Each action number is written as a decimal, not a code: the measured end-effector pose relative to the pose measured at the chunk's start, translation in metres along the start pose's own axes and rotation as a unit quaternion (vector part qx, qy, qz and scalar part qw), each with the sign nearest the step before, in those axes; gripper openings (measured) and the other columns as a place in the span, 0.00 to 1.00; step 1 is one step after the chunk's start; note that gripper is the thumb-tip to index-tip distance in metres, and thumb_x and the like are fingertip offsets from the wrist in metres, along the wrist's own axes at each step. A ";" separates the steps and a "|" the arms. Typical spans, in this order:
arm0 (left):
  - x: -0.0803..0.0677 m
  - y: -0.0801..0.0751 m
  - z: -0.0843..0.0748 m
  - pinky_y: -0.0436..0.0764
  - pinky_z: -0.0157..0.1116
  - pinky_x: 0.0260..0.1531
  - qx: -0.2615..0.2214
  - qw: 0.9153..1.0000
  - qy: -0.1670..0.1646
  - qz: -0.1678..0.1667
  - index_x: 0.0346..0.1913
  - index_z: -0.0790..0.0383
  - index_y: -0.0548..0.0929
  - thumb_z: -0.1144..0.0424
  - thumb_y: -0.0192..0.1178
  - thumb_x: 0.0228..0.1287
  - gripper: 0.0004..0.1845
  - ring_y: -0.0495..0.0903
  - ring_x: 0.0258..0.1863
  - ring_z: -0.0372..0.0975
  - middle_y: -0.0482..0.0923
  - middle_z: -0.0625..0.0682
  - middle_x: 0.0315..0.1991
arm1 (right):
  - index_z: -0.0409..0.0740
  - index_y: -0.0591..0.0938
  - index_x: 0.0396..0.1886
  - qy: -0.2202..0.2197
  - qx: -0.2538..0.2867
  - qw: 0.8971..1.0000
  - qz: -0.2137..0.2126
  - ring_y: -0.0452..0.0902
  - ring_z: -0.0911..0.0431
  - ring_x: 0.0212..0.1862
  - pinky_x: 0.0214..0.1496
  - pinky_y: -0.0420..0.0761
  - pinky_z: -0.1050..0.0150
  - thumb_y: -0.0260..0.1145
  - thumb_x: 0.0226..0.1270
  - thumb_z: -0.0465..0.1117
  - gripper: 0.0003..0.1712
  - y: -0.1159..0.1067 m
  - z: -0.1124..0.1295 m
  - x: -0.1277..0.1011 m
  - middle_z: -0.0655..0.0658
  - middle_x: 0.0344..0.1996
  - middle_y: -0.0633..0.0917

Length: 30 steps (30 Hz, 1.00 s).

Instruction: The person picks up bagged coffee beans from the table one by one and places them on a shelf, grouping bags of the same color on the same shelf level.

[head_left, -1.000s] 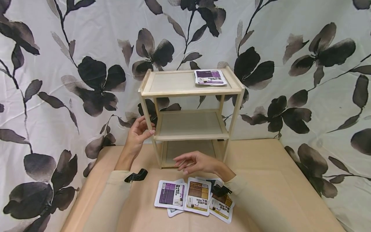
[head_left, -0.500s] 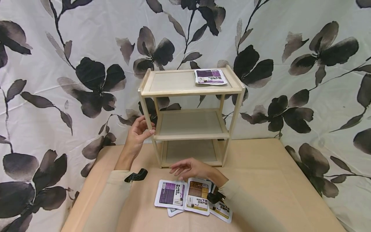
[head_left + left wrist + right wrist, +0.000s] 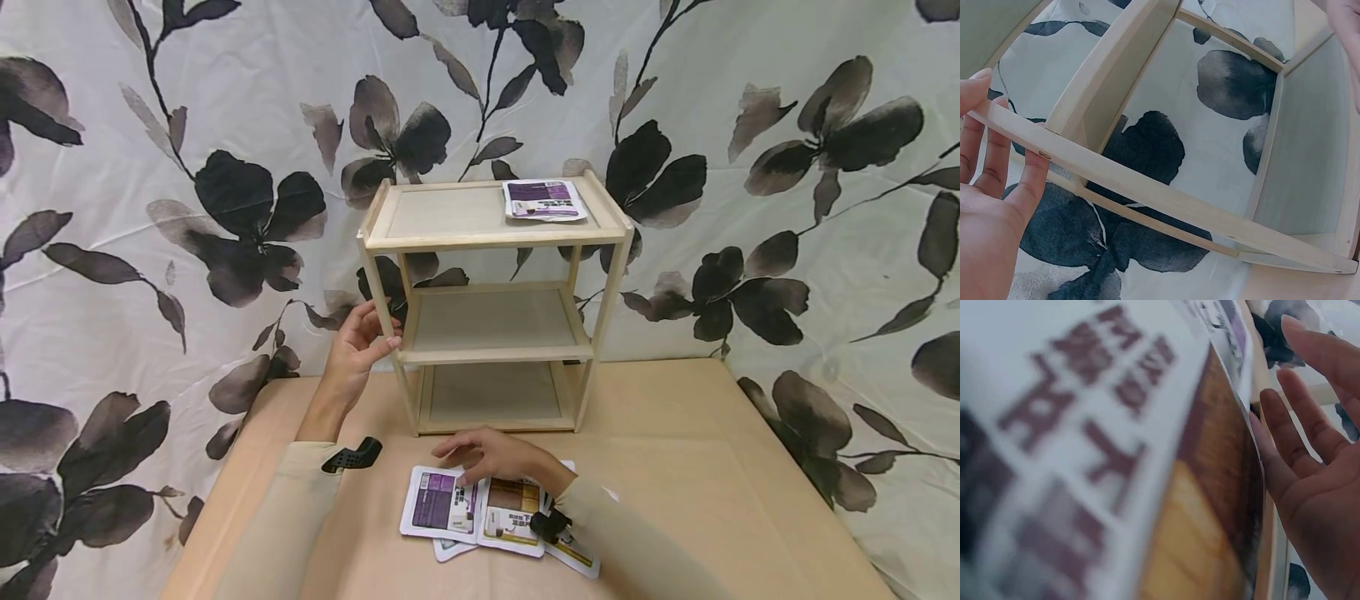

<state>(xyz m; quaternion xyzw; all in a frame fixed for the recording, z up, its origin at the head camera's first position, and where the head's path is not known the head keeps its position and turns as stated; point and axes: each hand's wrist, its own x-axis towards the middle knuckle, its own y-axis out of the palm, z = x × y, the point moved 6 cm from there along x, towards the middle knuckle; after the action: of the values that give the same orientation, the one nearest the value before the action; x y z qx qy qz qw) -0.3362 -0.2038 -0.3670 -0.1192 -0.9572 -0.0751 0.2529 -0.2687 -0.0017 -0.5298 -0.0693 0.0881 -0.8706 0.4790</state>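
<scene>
Pale wooden shelf unit (image 3: 491, 304) at frame centre, three tiers, on a tan table (image 3: 697, 483). Left hand (image 3: 352, 350) grips its front-left post, fingers curled round the wood. Right hand (image 3: 491, 457), fingers extended and relaxed, rests on the fanned packets (image 3: 480, 512) at lower centre. One purple packet (image 3: 543, 200) lies on the top tier, right.

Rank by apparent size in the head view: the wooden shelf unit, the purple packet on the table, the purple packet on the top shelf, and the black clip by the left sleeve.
1. wooden shelf unit
2-3. purple packet on the table and purple packet on the top shelf: look alike; the table one is nearer, so unranked
4. black clip
</scene>
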 end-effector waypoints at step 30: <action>0.000 0.000 0.000 0.86 0.35 0.49 0.017 1.000 -0.003 -0.001 0.70 0.64 0.70 0.83 0.62 0.62 0.33 0.81 0.48 0.42 0.78 0.57 0.47 | 0.52 0.87 0.57 -0.001 -0.203 0.979 -0.018 0.75 0.64 0.52 0.59 0.78 0.67 0.78 0.55 0.31 0.28 0.015 0.001 0.001 0.54 0.50 0.83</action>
<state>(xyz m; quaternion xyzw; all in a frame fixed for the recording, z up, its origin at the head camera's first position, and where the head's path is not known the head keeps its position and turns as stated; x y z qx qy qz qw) -0.3361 -0.2036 -0.3671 -0.1141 -0.9591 -0.0583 0.2524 -0.2571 -0.0104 -0.5322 -0.1671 0.2611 -0.8432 0.4392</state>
